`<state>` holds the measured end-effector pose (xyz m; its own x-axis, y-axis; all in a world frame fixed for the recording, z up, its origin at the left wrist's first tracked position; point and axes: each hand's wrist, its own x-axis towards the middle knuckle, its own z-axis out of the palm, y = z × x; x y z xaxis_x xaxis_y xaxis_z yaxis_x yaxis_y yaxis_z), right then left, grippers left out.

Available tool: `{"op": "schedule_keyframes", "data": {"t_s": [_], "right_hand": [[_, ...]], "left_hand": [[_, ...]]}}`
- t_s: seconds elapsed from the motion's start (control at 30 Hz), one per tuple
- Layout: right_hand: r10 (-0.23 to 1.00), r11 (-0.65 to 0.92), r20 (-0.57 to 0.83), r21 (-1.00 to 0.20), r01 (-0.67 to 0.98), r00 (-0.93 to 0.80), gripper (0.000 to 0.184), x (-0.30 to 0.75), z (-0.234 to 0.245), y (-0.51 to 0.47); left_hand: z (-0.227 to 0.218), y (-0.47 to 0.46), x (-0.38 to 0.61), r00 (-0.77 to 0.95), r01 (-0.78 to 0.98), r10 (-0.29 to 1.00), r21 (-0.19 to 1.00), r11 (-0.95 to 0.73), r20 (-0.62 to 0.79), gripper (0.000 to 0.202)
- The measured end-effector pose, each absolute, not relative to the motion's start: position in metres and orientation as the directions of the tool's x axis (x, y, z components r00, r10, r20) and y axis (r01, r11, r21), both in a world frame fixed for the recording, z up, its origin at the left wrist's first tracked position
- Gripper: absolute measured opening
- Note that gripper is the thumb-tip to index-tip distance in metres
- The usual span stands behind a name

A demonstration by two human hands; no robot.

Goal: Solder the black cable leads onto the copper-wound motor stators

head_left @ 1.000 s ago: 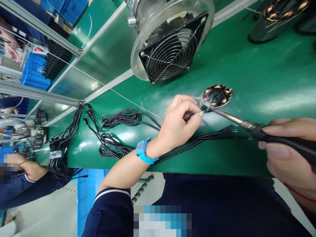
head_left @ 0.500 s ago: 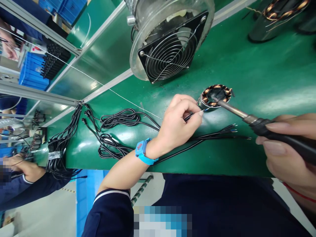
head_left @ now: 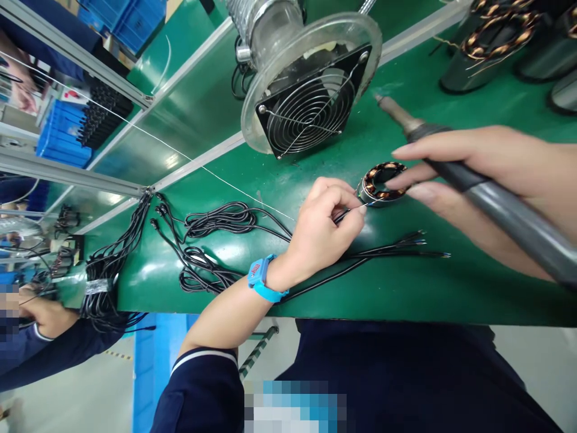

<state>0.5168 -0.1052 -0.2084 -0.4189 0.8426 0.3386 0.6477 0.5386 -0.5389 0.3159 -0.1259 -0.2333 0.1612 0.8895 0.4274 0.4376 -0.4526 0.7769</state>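
Pinching black cable [head_left: 341,217], left fingers [head_left: 343,197]; right fingers [head_left: 421,147] grip soldering iron [head_left: 496,203]; stator [head_left: 380,194] copper-ringed.

A hand could pass along the open green bench [head_left: 451,297] at lower right of centre, between the black cables [head_left: 385,249] and the front edge. The caged fan [head_left: 311,117] blocks the top centre and wound cores [head_left: 469,71] the upper right, while the right hand [head_left: 509,153], gripping a soldering iron [head_left: 509,207], obstructs the middle right.
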Motion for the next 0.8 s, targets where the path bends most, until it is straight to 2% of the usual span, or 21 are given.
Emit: {"op": "schedule_keyframes", "data": {"t_s": [0.1, 0.2, 0.27, 0.3, 0.37, 0.43, 0.47, 0.53, 0.63, 0.8], "right_hand": [[0.746, 0.665, 0.42, -0.502, 0.553, -0.516, 0.043, 0.507, -0.214, -0.096], [0.715, 0.699, 0.503, -0.499, 0.513, -0.485, 0.032, 0.502, -0.227, -0.093], [0.704, 0.71, 0.521, -0.502, 0.494, -0.483, 0.031, 0.501, -0.235, -0.094], [0.703, 0.711, 0.524, -0.507, 0.487, -0.48, 0.032, 0.501, -0.237, -0.094], [0.713, 0.701, 0.536, -0.522, 0.486, -0.452, 0.037, 0.502, -0.24, -0.094], [0.719, 0.693, 0.546, -0.527, 0.491, -0.429, 0.044, 0.501, -0.242, -0.092], [0.712, 0.7, 0.55, -0.517, 0.492, -0.436, 0.046, 0.5, -0.243, -0.09], [0.677, 0.735, 0.551, -0.474, 0.485, -0.488, 0.047, 0.497, -0.246, -0.086], [0.636, 0.771, 0.553, -0.424, 0.475, -0.539, 0.041, 0.495, -0.249, -0.082], [0.644, 0.763, 0.551, -0.418, 0.492, -0.531, 0.039, 0.497, -0.247, -0.088]], "left_hand": [[-0.234, -0.126, 0.316, 0.162, 0.438, 0.896, 0.783, -0.441, 0.414, 0.011], [-0.234, -0.127, 0.316, 0.15, 0.408, 0.903, 0.807, -0.427, 0.402, 0.01], [-0.232, -0.128, 0.315, 0.114, 0.362, 0.941, 0.869, -0.339, 0.319, 0.008], [-0.229, -0.128, 0.314, 0.092, 0.318, 0.972, 0.918, -0.236, 0.217, 0.01], [-0.222, -0.128, 0.312, 0.102, 0.185, 0.99, 0.979, 0.082, -0.102, 0.021], [-0.214, -0.126, 0.308, 0.223, 0.064, 0.885, 0.912, 0.405, -0.408, 0.019], [-0.21, -0.125, 0.307, 0.285, 0.022, 0.824, 0.862, 0.506, -0.49, 0.015], [-0.205, -0.121, 0.304, 0.323, -0.065, 0.781, 0.811, 0.581, -0.534, 0.016], [-0.203, -0.118, 0.303, 0.206, -0.197, 0.827, 0.805, 0.559, -0.523, 0.018], [-0.202, -0.115, 0.306, 0.096, -0.221, 0.818, 0.789, 0.573, -0.568, 0.021]]}}
